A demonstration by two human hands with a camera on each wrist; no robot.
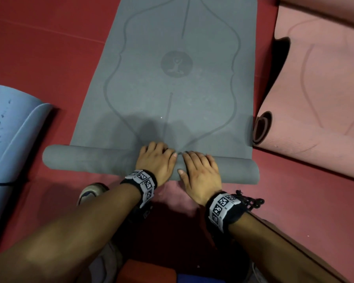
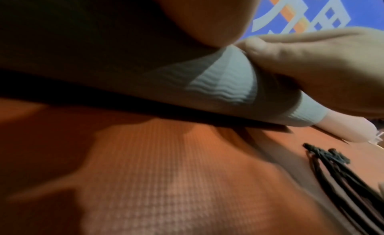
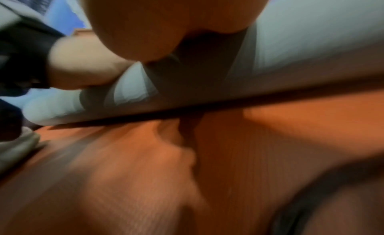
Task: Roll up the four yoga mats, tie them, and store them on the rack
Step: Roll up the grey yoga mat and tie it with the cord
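Red flooring (image 1: 39, 48) lay under a grey yoga mat (image 1: 178, 64) whose near end was rolled, and on that roll the left hand (image 1: 154, 160) and right hand (image 1: 200, 174) pressed side by side, fingers flat, between a blue mat (image 1: 12, 129) and a pink mat (image 1: 315, 99).

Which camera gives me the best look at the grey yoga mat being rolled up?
The head view: it shows the whole grey yoga mat, roll and flat part. Both wrist views catch only a blurred, close stretch of the roll against the red floor.
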